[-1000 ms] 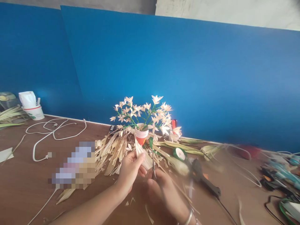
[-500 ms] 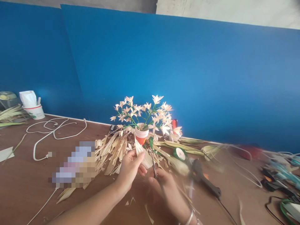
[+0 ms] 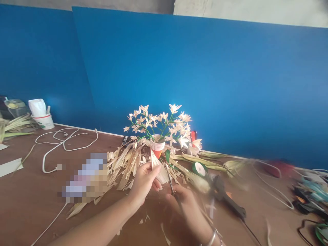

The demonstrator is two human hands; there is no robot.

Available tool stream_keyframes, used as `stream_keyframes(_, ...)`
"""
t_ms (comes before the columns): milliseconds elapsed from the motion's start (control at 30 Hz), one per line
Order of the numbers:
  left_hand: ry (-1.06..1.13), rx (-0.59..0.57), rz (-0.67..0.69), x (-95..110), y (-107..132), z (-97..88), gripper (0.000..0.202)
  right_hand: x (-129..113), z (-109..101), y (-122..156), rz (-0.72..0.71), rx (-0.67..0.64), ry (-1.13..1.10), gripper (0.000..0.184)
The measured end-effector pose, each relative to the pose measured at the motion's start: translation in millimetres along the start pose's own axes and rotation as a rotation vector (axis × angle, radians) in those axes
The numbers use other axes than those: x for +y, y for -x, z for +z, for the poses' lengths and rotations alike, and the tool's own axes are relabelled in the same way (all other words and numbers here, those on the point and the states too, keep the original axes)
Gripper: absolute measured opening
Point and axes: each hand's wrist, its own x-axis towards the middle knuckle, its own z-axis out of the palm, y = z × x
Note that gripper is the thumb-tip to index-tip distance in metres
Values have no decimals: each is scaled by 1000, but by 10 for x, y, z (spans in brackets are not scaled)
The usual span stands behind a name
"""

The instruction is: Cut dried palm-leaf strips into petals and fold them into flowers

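1. Just in front of the flower-filled paper cup [image 3: 158, 147], above the counter [image 3: 123, 229], a pale corn husk piece [image 3: 162, 174] is held up by the person's left hand [image 3: 144, 179], thumb and fingers pinched on its left side.
2. Beside the husk's right edge are slim scissors [image 3: 171, 184], gripped in the fingers of the right hand [image 3: 187, 203]; blur makes it impossible to tell whether the blades touch the husk.
3. The husk looks very light, thin and papery: probably stiff enough to stand up from a pinch, yet apt to crease or split along its grain.
4. A flat, gentle hold low on one side seems best, keeping fingers clear of the blades.
5. Around them lie dry husk strips [image 3: 128, 167], a green tape roll [image 3: 199, 168] and a black glue gun [image 3: 228, 196]; cut scraps [image 3: 165, 234] lie nearer the person.
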Motion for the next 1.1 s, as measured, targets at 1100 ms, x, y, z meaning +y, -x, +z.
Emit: stream_keyframes(1100,-221,-71,-9,128,-118,-130,35,52,-32,-18,68,-36,50,42)
